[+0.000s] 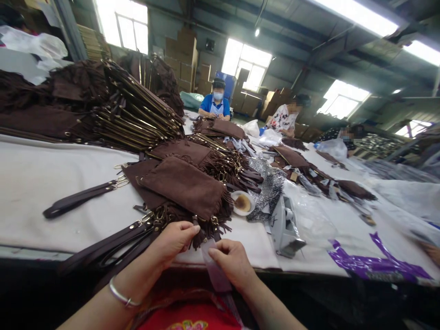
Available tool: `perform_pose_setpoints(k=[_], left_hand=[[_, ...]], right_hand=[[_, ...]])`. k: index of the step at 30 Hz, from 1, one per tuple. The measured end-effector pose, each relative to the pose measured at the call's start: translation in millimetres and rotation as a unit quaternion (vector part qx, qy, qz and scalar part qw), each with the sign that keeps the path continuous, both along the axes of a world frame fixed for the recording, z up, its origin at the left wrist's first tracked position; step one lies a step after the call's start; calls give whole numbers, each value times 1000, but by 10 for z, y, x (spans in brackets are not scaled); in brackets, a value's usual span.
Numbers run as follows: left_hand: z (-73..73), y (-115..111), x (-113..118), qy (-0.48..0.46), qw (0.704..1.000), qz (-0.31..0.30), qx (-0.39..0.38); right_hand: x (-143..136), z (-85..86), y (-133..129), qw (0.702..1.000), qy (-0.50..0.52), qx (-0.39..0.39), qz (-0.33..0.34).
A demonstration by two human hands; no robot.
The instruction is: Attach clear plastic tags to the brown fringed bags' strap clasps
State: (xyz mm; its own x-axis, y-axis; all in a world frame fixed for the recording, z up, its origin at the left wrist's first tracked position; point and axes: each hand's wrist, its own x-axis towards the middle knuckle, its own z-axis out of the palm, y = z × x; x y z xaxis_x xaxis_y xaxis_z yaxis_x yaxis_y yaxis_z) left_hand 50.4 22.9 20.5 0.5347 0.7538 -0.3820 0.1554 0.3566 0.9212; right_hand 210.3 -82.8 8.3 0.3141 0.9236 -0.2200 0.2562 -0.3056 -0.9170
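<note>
Near the table's front edge, my left hand (179,238) pinches the dark brown tassel (198,234) hanging from a brown fringed pouch (185,185). Just right of it, my right hand (232,261) holds a small translucent plastic piece (215,268) between thumb and fingers, close to the tassel. The pouch lies on top of other brown pouches. Dark wrist straps (113,243) with gold clasps spread out to the left of my left hand, and one more strap (82,197) lies farther back on the white cloth.
A tall stack of brown pouches (137,110) fills the back left. Behind my right hand are a round dish (242,203), a tape dispenser (286,227) and a purple plastic wrapper (374,263). Across the table sits a person in blue (215,105), with others farther right.
</note>
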Motion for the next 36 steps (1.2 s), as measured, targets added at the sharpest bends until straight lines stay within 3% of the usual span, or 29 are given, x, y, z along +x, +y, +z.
perform_pose_setpoints(k=[4,14,24,31,36], left_hand=[[-21,1,0,49,997,-4,62],[-46,36,55,64,996,11,56],[-126,-16,4,80,994,26,71],[-87,-192,-146,-17,989,67,-129],[-167,-324,-184,-18,987,55,-148]], right_hand=[[-10,18,13,1000,-17,0,5],[-61,103,76,996,-80,-2,31],[-100,43,220,999,11,-35,40],[-194,47,446,997,-13,-64,32],[-276,-9,520,999,25,-25,17]])
